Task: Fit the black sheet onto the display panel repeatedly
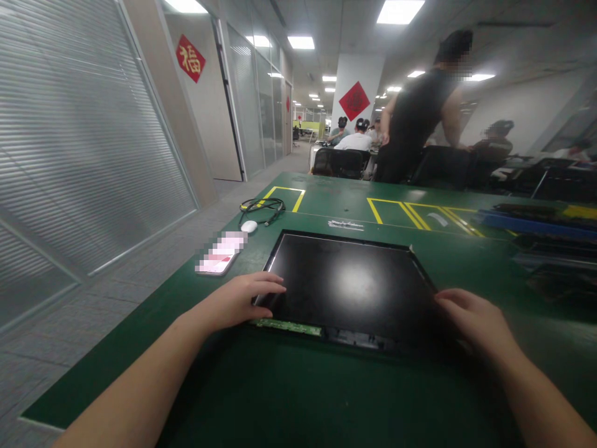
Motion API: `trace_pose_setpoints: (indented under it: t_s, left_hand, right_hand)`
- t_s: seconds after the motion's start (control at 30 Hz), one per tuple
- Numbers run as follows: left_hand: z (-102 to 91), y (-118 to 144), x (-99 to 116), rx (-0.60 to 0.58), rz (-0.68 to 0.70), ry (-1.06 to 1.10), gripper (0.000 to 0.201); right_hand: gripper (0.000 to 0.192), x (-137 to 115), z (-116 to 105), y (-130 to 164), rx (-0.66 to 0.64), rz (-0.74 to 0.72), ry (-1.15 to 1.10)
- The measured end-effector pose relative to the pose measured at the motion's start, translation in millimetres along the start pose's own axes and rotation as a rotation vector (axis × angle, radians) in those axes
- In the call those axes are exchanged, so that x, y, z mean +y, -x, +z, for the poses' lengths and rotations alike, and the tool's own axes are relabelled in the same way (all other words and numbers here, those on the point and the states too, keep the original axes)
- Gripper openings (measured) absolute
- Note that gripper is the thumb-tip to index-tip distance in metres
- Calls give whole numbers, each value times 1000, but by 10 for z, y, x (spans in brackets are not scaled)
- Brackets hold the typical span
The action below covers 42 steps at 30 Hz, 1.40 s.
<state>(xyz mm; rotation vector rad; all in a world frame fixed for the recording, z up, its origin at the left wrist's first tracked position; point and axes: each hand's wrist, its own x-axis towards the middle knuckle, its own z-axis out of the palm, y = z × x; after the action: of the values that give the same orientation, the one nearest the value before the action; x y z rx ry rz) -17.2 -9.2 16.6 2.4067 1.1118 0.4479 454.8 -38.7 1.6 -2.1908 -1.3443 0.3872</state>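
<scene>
A black flat display panel (349, 283) lies face up on the green table (298, 398), with a thin green circuit strip (286, 326) along its near edge. My left hand (240, 300) rests on the panel's near left corner, fingers laid over its edge. My right hand (476, 320) touches the panel's near right corner, fingers spread and slightly curled. Neither hand lifts the panel; it lies flat.
A phone (220, 254), a white mouse (249, 226) and a coiled black cable (262, 208) lie to the left of the panel. Yellow tape boxes (410, 213) mark the far table. Dark trays (541, 224) are stacked at right. A person in black (420, 118) stands beyond the table.
</scene>
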Motion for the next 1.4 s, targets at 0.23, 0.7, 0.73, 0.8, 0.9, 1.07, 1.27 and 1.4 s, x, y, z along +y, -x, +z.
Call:
trace_pose_setpoints:
  t_s: [0.23, 0.7, 0.73, 0.8, 0.9, 1.07, 1.27, 1.4]
  left_hand:
    - [-1, -2, 10, -13, 59, -22, 45]
    - [9, -4, 2, -40, 136, -46, 35]
    - [12, -5, -1, -41, 139, -54, 34]
    - [14, -6, -6, -39, 140, -66, 34]
    - [11, -8, -7, -37, 121, -92, 35]
    - [42, -23, -15, 12, 17, -173, 37]
    - [117, -46, -147, 155, -168, -296, 40]
    - [135, -59, -188, 151, -245, -331, 41]
  right_hand:
    - [30, 61, 18, -28, 10, -41, 13]
    - [31, 3, 4, -5, -3, 14, 4]
    - [31, -7, 1, 1, -2, 17, 3]
    - [31, -23, -5, 9, -2, 19, 1]
    - [31, -26, -8, 8, 8, 8, 2]
    - [29, 13, 1, -10, 10, -8, 1]
    - [29, 0, 0, 7, 7, -4, -7]
    - [31, -17, 8, 5, -15, 18, -1]
